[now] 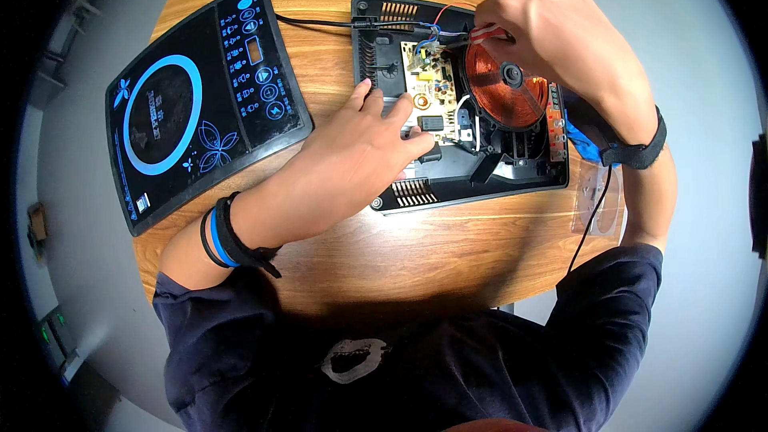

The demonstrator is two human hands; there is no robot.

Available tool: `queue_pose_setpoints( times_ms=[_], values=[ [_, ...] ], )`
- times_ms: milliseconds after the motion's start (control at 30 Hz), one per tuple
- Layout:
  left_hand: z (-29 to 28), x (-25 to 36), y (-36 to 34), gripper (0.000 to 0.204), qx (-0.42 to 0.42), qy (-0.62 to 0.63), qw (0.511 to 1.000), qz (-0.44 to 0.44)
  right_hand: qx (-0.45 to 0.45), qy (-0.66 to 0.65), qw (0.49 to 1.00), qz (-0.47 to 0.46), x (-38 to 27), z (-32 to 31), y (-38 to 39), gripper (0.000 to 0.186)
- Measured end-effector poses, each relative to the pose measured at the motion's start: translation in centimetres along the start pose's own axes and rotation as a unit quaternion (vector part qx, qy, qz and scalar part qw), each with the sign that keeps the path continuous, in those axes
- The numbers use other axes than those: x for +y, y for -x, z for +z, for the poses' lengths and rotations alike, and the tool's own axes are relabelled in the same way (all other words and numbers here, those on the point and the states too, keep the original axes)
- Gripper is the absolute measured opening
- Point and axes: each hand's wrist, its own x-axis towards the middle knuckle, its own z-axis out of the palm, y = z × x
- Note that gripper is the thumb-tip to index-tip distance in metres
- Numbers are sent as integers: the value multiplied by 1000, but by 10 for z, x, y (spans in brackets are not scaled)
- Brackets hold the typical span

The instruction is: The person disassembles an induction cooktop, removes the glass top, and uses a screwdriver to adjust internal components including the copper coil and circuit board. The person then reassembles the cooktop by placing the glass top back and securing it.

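The opened black base of an induction cooker (460, 194) lies on the table in front of me. My left hand (344, 152) spreads its fingers over the base's left side, with fingertips at the edge of the yellowish circuit board (426, 84). Above the round copper coil (500, 100), my right hand (552, 32) is closed on a red-and-white striped piece (488, 33), whose kind I cannot make out. Thin red and blue wires (432, 34) run near the coil's top left. A narrow red board (557, 132) sits along the base's right side.
The cooker's black top panel (196, 112), with a blue ring and touch symbols, lies tilted at the left. A black power cord (316, 22) runs behind it into the base. At the right edge are a blue cloth-like thing (582, 144) and a clear plastic piece (596, 204).
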Motion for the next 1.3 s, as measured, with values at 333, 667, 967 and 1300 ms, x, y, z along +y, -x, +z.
queue_pose_setpoints(
  times_ms=[333,667,967,1300],
  values=[
    [-1,1,1,45,7,-27,1000,-1,53,-63,996,-22,1,4,-15,21],
    [-2,1,0,45,8,-13,1000,0,-2,-56,998,42,-1,10,-14,23],
    [-4,1,-3,45,-14,-40,999,9,15,-169,983,65,19,-6,-34,26],
    [-3,2,1,45,-3,-22,1000,-9,-43,-138,988,-45,41,-10,-24,30]
  ],
)
